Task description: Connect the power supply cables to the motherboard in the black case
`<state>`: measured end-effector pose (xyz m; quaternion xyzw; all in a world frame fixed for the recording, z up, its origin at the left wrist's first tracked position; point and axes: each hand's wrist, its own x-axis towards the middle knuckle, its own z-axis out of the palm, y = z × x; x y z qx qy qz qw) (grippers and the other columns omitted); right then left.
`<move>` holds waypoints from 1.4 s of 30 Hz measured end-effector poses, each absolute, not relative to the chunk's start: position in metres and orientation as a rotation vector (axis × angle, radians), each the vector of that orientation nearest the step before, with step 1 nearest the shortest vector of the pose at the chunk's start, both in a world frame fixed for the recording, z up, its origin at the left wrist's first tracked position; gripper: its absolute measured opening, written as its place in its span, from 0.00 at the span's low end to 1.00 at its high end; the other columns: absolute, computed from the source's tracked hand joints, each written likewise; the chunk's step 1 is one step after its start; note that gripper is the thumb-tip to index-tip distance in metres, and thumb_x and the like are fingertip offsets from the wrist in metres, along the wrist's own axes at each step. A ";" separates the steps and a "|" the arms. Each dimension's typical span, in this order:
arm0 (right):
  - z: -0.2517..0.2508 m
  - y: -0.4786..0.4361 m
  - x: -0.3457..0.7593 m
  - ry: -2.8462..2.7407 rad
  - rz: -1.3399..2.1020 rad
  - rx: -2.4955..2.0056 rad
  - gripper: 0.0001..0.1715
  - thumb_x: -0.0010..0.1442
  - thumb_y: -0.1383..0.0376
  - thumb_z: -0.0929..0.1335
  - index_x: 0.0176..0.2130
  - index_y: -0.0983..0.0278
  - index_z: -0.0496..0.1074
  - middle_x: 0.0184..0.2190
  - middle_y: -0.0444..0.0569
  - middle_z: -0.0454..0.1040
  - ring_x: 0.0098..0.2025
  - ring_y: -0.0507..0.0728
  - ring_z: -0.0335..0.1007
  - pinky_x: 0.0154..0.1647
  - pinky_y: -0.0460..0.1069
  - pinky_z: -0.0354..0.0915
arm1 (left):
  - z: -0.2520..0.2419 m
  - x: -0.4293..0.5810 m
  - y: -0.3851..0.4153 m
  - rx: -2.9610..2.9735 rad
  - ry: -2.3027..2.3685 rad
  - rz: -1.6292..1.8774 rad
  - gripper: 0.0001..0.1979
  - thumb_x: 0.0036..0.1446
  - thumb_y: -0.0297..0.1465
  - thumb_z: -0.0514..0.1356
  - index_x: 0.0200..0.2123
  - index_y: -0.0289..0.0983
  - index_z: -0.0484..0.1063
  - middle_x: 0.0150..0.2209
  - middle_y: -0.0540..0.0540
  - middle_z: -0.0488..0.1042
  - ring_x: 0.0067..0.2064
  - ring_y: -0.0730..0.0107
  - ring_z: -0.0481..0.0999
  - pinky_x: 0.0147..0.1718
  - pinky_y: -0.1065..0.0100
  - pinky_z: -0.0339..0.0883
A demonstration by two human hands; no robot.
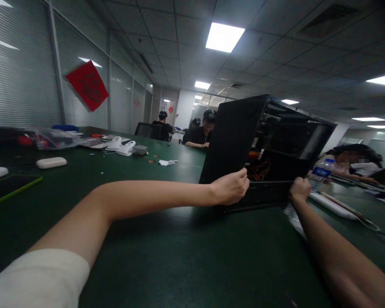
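A black computer case stands on the green table, its side open so that a fan and coloured wires show inside. My left hand is closed on the case's lower front edge. My right hand is closed on the lower edge at the case's right end. Both of my arms reach forward across the table toward it.
Along the left lie a white oblong object, a dark tablet with a green rim, clear plastic bags and white devices. People sit at the far end and at the right. A water bottle and a white tube lie right of the case.
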<state>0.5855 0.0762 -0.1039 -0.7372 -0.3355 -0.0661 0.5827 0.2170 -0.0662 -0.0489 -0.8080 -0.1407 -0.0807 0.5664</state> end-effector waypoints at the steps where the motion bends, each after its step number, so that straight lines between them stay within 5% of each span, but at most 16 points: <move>1: -0.105 0.076 0.582 -0.765 -0.136 -1.731 0.10 0.62 0.68 0.59 0.33 0.60 0.68 0.35 0.64 0.71 0.42 0.69 0.68 0.44 0.61 0.58 | -0.049 0.211 -0.066 -1.908 -0.337 -0.196 0.24 0.71 0.29 0.47 0.52 0.28 0.82 0.47 0.34 0.82 0.45 0.54 0.80 0.58 0.56 0.63; 7: -0.111 0.075 0.550 -0.700 -0.066 -1.722 0.09 0.65 0.65 0.59 0.36 0.58 0.66 0.43 0.65 0.74 0.51 0.71 0.71 0.50 0.60 0.60 | -0.046 0.171 -0.067 -1.939 -0.421 -0.144 0.24 0.72 0.31 0.48 0.60 0.27 0.76 0.50 0.35 0.82 0.49 0.55 0.79 0.61 0.58 0.58; 12: -0.123 0.069 0.513 -0.613 0.041 -1.726 0.19 0.70 0.54 0.56 0.43 0.60 0.69 0.47 0.67 0.76 0.54 0.74 0.72 0.52 0.62 0.65 | -0.046 0.136 -0.070 -2.012 -0.474 -0.175 0.25 0.69 0.33 0.55 0.62 0.24 0.73 0.48 0.33 0.83 0.48 0.54 0.79 0.61 0.59 0.57; 16: -0.127 0.054 0.483 -0.600 0.234 -1.716 0.26 0.70 0.46 0.56 0.45 0.59 0.71 0.48 0.66 0.77 0.57 0.74 0.73 0.56 0.65 0.68 | -0.044 0.103 -0.081 -1.969 -0.547 -0.068 0.26 0.72 0.32 0.50 0.67 0.24 0.68 0.51 0.34 0.82 0.49 0.56 0.79 0.61 0.59 0.56; 22: -0.124 0.021 0.427 -0.685 0.401 -1.627 0.26 0.68 0.43 0.57 0.45 0.59 0.68 0.50 0.62 0.77 0.59 0.73 0.73 0.61 0.64 0.68 | -0.040 0.044 -0.102 -1.978 -0.744 -0.019 0.26 0.68 0.31 0.56 0.67 0.30 0.68 0.50 0.37 0.82 0.48 0.58 0.77 0.60 0.59 0.56; 29: -0.125 -0.017 0.353 -0.789 0.532 -1.492 0.25 0.66 0.41 0.58 0.44 0.57 0.62 0.48 0.54 0.77 0.56 0.67 0.73 0.61 0.61 0.68 | -0.033 -0.023 -0.132 -1.990 -0.860 -0.179 0.18 0.68 0.38 0.57 0.47 0.32 0.81 0.37 0.39 0.81 0.39 0.58 0.74 0.50 0.59 0.64; 34: -0.130 -0.034 0.304 -0.849 0.611 -1.331 0.28 0.63 0.38 0.58 0.44 0.57 0.61 0.50 0.55 0.75 0.56 0.65 0.73 0.61 0.59 0.66 | -0.031 -0.061 -0.158 -1.936 -0.933 -0.247 0.20 0.71 0.41 0.54 0.31 0.38 0.76 0.28 0.43 0.73 0.33 0.58 0.70 0.46 0.57 0.65; 42: -0.128 -0.063 0.268 -0.987 0.659 -1.246 0.28 0.65 0.41 0.58 0.50 0.58 0.62 0.53 0.56 0.75 0.59 0.64 0.72 0.60 0.57 0.68 | -0.030 -0.082 -0.181 -1.654 -1.160 -0.197 0.24 0.71 0.43 0.49 0.28 0.38 0.75 0.25 0.42 0.73 0.32 0.55 0.72 0.52 0.52 0.65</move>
